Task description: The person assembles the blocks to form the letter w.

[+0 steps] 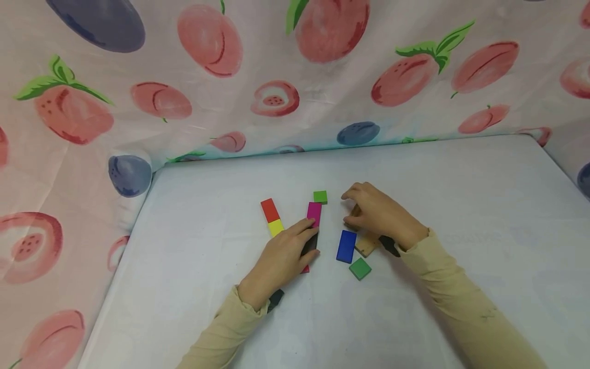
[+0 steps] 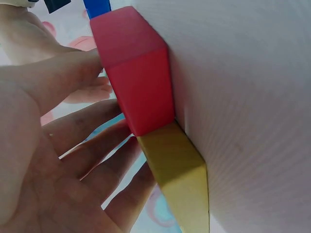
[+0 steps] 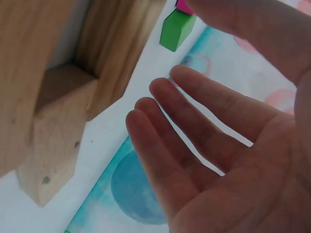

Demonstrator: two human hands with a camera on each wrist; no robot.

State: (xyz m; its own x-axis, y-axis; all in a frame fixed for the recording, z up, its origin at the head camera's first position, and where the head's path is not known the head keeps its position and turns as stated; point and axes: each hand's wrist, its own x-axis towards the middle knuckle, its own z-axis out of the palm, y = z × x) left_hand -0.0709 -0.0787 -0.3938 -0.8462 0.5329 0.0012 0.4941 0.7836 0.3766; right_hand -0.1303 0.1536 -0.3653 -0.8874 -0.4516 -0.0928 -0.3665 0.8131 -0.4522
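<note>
And on the left: laying the left hand [image 1: 282,255] wide across the row, fingers long and parted, close by the magenta block [image 1: 314,211] and the dark block [image 1: 310,245]. Under the palm, in the left wrist view: a red block [image 2: 141,90] and a yellow block [image 2: 180,167], butted together on the table [image 1: 461,205]. Can't tell how firmly pressing. Across to the right: hovering with the right hand [image 1: 380,210] beside the wooden blocks [image 3: 60,141], fingers apart, nothing visible in the palm; can't tell about thumb contact. Just nearer: a blue block [image 1: 346,246] and a green block [image 1: 360,268].

Now for the handling: looking light, hard and rigid, likely painted wood, hardly fragile. Probably a touch slippery on the coloured faces, so best pinched across the long sides, near the middle, thumb opposite two fingers. Expecting better grip on the bare grain of the wooden blocks; best taken by the flat sides. Likely to slide easily, so worth touching the row gently.
</note>
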